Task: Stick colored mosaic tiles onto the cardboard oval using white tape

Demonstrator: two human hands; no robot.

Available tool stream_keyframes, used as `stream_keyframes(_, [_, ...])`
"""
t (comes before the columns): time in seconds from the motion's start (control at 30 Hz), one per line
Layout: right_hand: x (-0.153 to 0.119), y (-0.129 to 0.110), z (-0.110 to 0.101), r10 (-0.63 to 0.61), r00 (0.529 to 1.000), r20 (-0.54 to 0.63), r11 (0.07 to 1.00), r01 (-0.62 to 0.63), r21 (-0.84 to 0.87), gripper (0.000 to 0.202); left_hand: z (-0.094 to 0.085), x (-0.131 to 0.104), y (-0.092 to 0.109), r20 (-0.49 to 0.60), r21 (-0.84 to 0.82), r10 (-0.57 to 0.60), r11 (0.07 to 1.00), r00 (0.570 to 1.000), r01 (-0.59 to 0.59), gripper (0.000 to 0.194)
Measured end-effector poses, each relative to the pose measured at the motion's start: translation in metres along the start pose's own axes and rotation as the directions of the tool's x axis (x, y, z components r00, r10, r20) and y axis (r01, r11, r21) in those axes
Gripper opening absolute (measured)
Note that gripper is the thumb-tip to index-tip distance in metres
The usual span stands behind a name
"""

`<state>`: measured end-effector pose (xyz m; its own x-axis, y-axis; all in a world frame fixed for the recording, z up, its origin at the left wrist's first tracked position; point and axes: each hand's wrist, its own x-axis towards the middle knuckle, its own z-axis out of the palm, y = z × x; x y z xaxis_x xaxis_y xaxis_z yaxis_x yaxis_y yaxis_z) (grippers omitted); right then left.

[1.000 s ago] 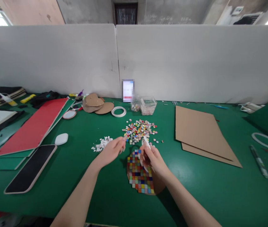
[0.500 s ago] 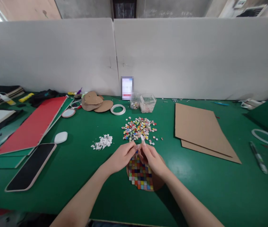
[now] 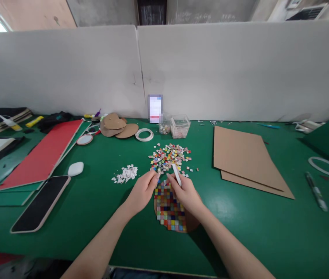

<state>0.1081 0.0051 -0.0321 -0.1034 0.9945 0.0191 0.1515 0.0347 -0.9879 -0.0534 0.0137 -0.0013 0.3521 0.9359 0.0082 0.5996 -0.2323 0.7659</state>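
A round cardboard piece [image 3: 192, 222] lies near the table's front, most of it covered by rows of colourful square tiles [image 3: 170, 209]. At its upper left, my left hand [image 3: 143, 190] is closed in a pinch; a small blue tile [image 3: 154, 169] shows at its fingertips. My right hand [image 3: 185, 194] is over the board's upper right, closed around a slim white tool [image 3: 177, 174] that points up and away. Just beyond both hands lies a loose pile of coloured tiles [image 3: 170, 155]. White paper scraps [image 3: 126, 174] are heaped to the left.
A phone [image 3: 42, 204], a white case [image 3: 75, 169] and a red sheet [image 3: 42, 155] lie left. Behind the pile stand a clear box [image 3: 180, 127] and a lit screen [image 3: 155, 109]. Cardboard sheets [image 3: 240, 159] and a marker [image 3: 316, 192] are on the right.
My hands have moved apart, the left one to the left. More of the tiled board's upper edge shows, and the white tool is more visible in my right hand.
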Motion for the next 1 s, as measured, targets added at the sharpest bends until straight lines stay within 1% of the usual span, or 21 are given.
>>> stream_keyframes(0.07, [0.002,0.004,-0.002,-0.037,0.998,-0.059,0.993,0.031,-0.112,0.026,0.0,-0.008,-0.007,0.031,0.092,-0.066,0.994,0.997,0.063,0.033])
stream_keyframes(0.1, [0.003,0.007,-0.002,-0.051,0.996,-0.078,0.99,0.04,-0.138,0.024,0.002,-0.013,-0.011,0.052,0.157,-0.104,0.983,0.993,0.095,0.034])
stream_keyframes(0.17, [0.004,0.01,-0.002,-0.07,0.993,-0.09,0.984,0.054,-0.168,0.022,0.007,-0.023,-0.018,0.041,0.29,-0.146,0.949,0.988,0.128,0.033])
stream_keyframes(0.27, [0.004,0.015,0.0,-0.09,0.992,-0.093,0.973,0.067,-0.223,0.023,0.015,-0.033,-0.023,0.036,0.45,-0.145,0.886,0.989,0.113,0.031])
stream_keyframes(0.37, [0.003,0.02,0.003,-0.112,0.989,-0.092,0.953,0.081,-0.293,0.025,0.019,-0.034,-0.018,0.085,0.561,-0.158,0.824,0.984,0.083,0.03])
stream_keyframes(0.47, [0.003,0.021,0.004,-0.126,0.99,-0.07,0.919,0.089,-0.385,0.022,0.02,-0.032,-0.012,0.132,0.61,-0.174,0.79,0.976,0.058,0.03])
stream_keyframes(0.57, [0.002,0.021,0.005,-0.113,0.992,-0.05,0.892,0.079,-0.446,0.022,0.021,-0.031,-0.01,0.143,0.637,-0.192,0.768,0.971,0.058,0.029])
stream_keyframes(0.63, [0.002,0.02,0.005,-0.111,0.992,-0.054,0.893,0.076,-0.443,0.023,0.021,-0.031,-0.01,0.144,0.645,-0.196,0.762,0.97,0.058,0.03])
stream_keyframes(0.8, [0.002,0.02,0.005,-0.131,0.988,-0.075,0.931,0.097,-0.353,0.027,0.022,-0.03,-0.01,0.162,0.649,-0.183,0.76,0.97,0.035,0.031])
stream_keyframes(1.0, [0.003,0.02,0.006,-0.112,0.993,-0.043,0.901,0.083,-0.426,0.024,0.024,-0.03,-0.008,0.157,0.667,-0.199,0.744,0.967,0.045,0.035])
